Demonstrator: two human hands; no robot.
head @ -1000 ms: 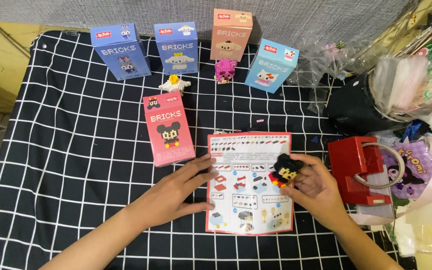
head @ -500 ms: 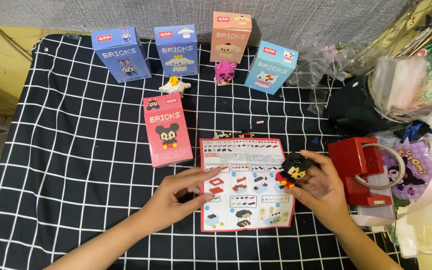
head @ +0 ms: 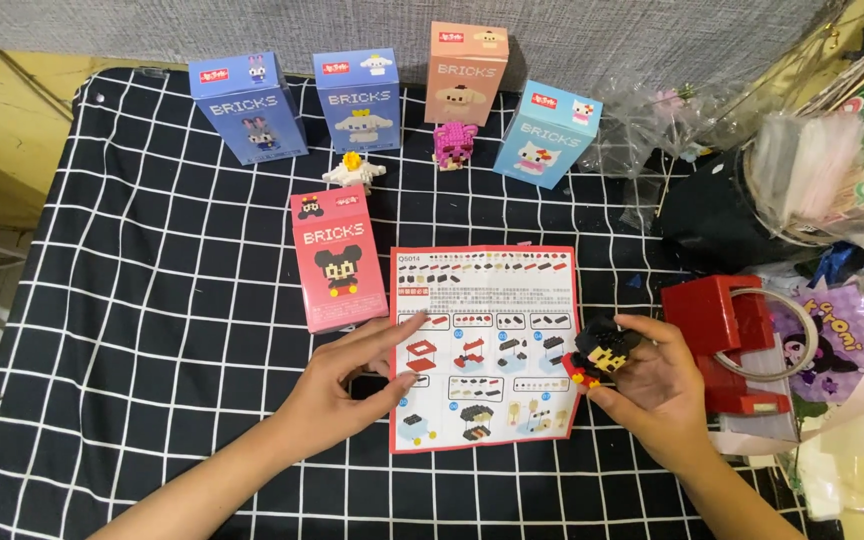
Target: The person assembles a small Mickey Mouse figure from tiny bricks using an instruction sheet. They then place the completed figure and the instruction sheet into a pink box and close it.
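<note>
The cloth (head: 132, 300) is black with a white grid. Nearest the hands, a box (head: 337, 262) is pink, with a black-and-red mouse figure printed on it. The leaflet (head: 487, 345) is white, edged in red. The brick figure (head: 600, 355) is black, red and yellow. At the back stand two blue boxes (head: 248, 108), a peach box (head: 466, 72) and a light-blue box (head: 547, 133). The case (head: 727, 340) is red.

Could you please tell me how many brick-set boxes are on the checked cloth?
5. Four stand along the back: dark blue box, blue box, peach box, light blue box. The pink box stands nearer, left of the instruction sheet. None looks hidden.
</note>
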